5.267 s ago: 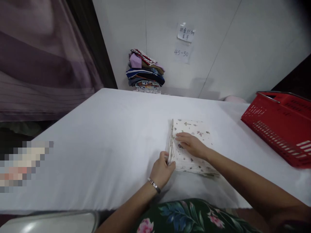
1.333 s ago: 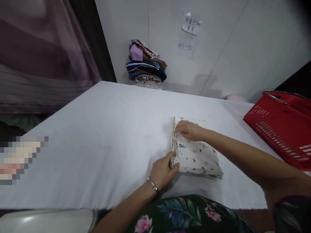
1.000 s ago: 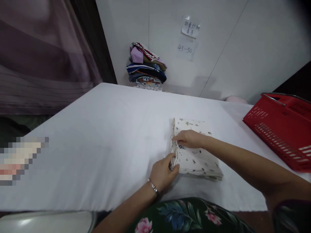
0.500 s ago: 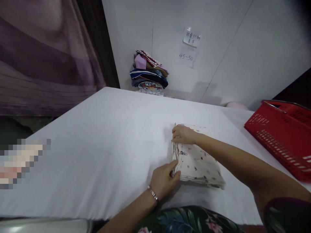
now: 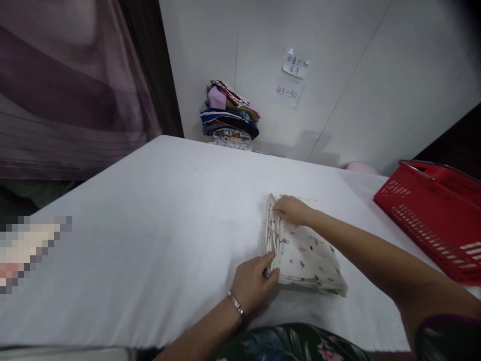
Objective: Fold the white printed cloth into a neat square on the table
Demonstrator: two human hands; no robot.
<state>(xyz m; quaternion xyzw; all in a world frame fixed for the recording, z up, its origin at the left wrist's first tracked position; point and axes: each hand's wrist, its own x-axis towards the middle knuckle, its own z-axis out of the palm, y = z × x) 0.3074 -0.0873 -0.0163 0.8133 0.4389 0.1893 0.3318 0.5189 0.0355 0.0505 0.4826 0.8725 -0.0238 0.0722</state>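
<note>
A folded white cloth [image 5: 306,258] with small dark printed figures lies in several layers on the white-covered table. My left hand [image 5: 255,281], with a metal bracelet at the wrist, grips the near left corner of the cloth, thumb on one side and fingers on the other. At the far left part of the same cloth, my right hand [image 5: 292,209] pinches the upper layers, its fingers curled over the folded edge. The right forearm crosses above the cloth and hides some of its far right part.
A red plastic basket [image 5: 432,215] stands at the table's right side. Behind the far edge rises a pile of folded fabrics [image 5: 230,113] against the wall, below and left of paper notes [image 5: 295,65]. A purple curtain [image 5: 75,100] hangs at the left.
My right hand has shifted slightly right, drawing the upper layers back from the cloth's left edge, where more folds now show. My left hand stays at the near corner.
</note>
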